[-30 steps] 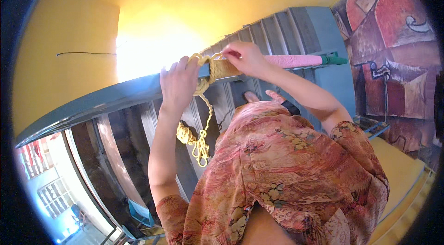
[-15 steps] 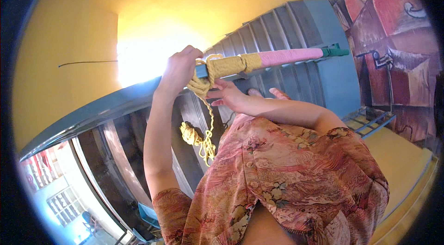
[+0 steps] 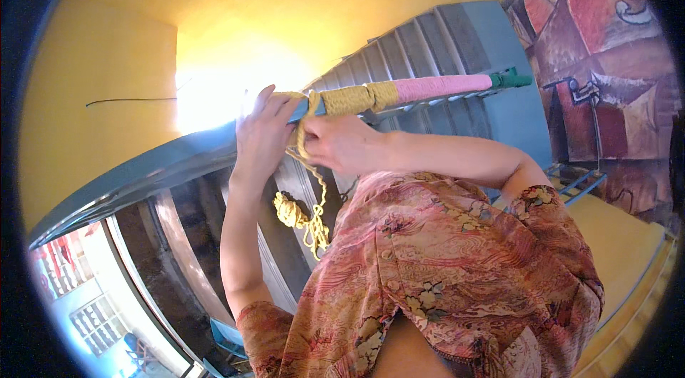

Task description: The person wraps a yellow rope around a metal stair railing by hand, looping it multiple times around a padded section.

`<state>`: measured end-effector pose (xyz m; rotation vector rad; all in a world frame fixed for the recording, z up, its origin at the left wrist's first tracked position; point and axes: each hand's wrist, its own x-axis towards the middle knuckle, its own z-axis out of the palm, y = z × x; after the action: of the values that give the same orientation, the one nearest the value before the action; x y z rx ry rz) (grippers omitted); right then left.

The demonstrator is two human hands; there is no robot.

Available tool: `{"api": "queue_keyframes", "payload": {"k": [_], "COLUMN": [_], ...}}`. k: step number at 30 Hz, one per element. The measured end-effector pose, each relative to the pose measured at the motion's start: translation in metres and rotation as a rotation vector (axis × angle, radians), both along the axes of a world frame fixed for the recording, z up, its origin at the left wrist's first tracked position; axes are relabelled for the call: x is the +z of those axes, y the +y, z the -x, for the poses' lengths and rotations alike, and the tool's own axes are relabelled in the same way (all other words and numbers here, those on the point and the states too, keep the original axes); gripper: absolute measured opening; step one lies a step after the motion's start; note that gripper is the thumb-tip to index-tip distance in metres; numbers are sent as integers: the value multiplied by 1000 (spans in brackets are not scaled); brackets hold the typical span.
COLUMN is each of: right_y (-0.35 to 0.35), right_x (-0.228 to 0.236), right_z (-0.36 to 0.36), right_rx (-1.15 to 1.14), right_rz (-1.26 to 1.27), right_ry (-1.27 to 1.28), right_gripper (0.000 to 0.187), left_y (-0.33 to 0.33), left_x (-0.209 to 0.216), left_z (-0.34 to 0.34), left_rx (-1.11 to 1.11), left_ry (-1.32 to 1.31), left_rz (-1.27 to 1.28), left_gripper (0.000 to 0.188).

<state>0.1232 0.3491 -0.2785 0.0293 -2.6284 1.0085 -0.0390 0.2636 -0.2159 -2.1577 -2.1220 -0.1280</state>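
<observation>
A yellow rope [image 3: 345, 100] is wound in tight coils round the blue handrail [image 3: 160, 160] in front of me. Just left of the coils, a loose loop passes over the bare rail. My left hand [image 3: 260, 134] is at the rail beside this loop, its fingers bent over the rope, partly hidden. From the other side, my right hand [image 3: 348, 144] pinches the loop just below the rail. The rope's free length hangs down to a loose, tangled bundle [image 3: 290, 211] over the steps. Farther right, the rail carries a pink wrapping [image 3: 444, 88], then a green one [image 3: 511, 78].
Grey stairs [image 3: 421, 46] rise behind the rail, and more steps lie below it. A bright window [image 3: 214, 93] glows in the yellow wall, with a thin dark wire [image 3: 132, 99] at its left. A painted mural [image 3: 599, 64] covers the right wall.
My right hand has moved up and left to the rope loop and closed on it. The left hand has shifted slightly left and down, and the loop now stands apart from the coils.
</observation>
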Motion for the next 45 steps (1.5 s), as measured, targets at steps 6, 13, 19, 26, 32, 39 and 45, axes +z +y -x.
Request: {"api": "queue_keyframes", "payload": {"k": [6,13,19,26,32,39,45], "right_y": [52,96,105,114,87,16,-7], "right_x": [43,13,-8,-45,-24,-55,-64], "right_z": [51,71,61,39,0,-32,10], "right_rx": [-112,-490,-397,-210,-574,-430,-402], "right_rz": [622,1206,1011,602,275,1195,2347], "right_ry": [-155,-287,-56,-214,-24,-418,-36], "right_gripper": [24,27,28,35,21,19,21], "left_y": [-16,-24,-14,2,1,17,50], "left_x": [-16,-34,-27,-34,-25,-22,-28], "left_z": [2,-10,-20,-12,-10,7,14], "left_rx": [121,-81,-83,-38,3,177,144], "left_ry": [-10,161,95,-115,-367,-612,-262], "left_rz": [-19,-99,-70,-134,-148,-250,-82], "left_gripper": [44,46,39,21,14,10,32]}}
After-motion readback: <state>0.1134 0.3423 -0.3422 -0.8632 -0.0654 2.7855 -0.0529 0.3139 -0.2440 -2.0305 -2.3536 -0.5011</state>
